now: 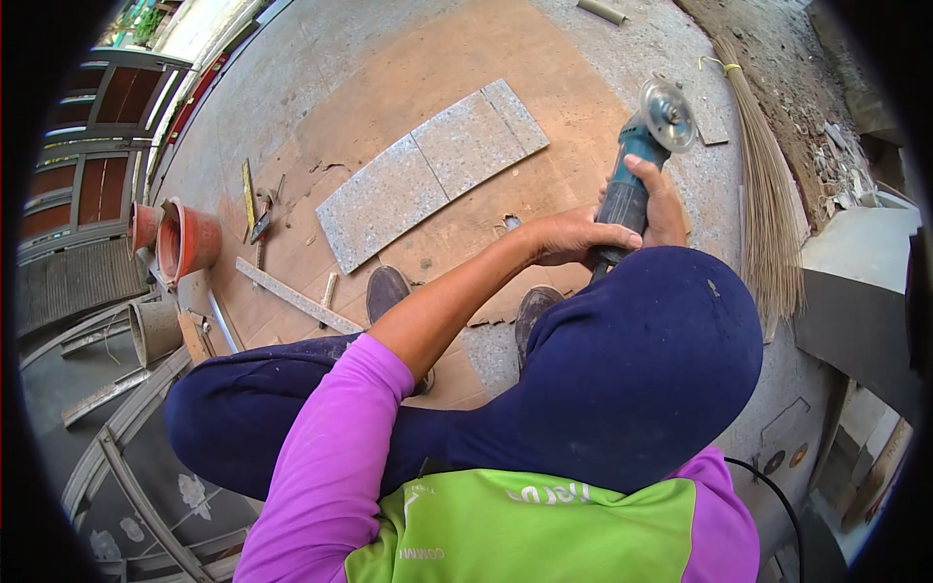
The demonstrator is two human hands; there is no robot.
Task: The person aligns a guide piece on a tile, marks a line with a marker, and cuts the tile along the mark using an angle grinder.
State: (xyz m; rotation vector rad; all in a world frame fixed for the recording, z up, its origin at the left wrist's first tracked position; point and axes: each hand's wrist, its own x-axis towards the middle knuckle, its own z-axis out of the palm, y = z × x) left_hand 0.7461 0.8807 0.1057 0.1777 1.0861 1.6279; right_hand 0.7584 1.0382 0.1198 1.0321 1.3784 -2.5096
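I hold a teal and black angle grinder (637,134) with a metal disc (669,114) at its top end, just above my raised right knee. My left hand (583,240) is closed round the lower part of its body, thumb across it. My right hand (657,202) grips the body higher up, thumb near the head. Beyond my shoes a long speckled stone tile (428,175), marked by crosswise lines, lies on a brown board (360,126). A narrow speckled strip (292,296) lies left of my left shoe.
Red buckets (190,243) and a grey bucket (154,330) stand at left, near yellow-and-dark tools (251,204) and metal frames (126,447). A straw broom (763,214) lies along the right, beside rubble and a dark panel (846,321). A black cord (787,500) runs at lower right.
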